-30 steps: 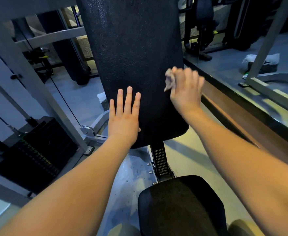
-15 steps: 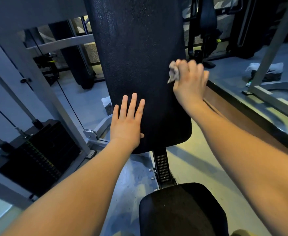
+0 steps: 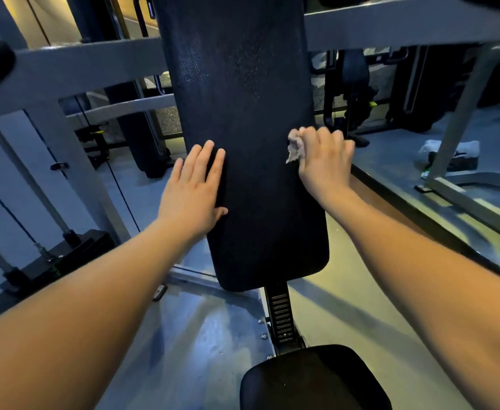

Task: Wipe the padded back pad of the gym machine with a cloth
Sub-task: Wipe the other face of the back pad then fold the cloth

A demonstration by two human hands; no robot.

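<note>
**Left hand (image 3: 194,189) shifted up the back pad (image 3: 251,113); cloth (image 3: 295,149) kept at the right edge**

Since the earlier frame the left hand has been moved higher along the pad's left edge, and more of the pad's upper length has been brought into view. At 8 o'clock a black weight stack (image 3: 50,264) is seen low down, with a thin cable (image 3: 118,184) slanting past it and grey frame bars (image 3: 88,66) crossing above. The left hand is laid flat with straight fingers, its palm on the pad's left margin and its outer fingers overhanging that edge. The upright black pad fills the centre from 12 o'clock down to its rounded lower edge, and bare pebbled surface is left between and above the hands. At 1 o'clock the cloth is bunched in the curled fingers of the right hand (image 3: 324,162) and pressed to the pad just inside its right edge. A notched post (image 3: 279,315) drops to the black seat (image 3: 313,380) at 5 o'clock, with open grey floor (image 3: 207,329) on either side. At 3 o'clock a white bundle (image 3: 450,149) lies beside a slanted frame leg.
</note>
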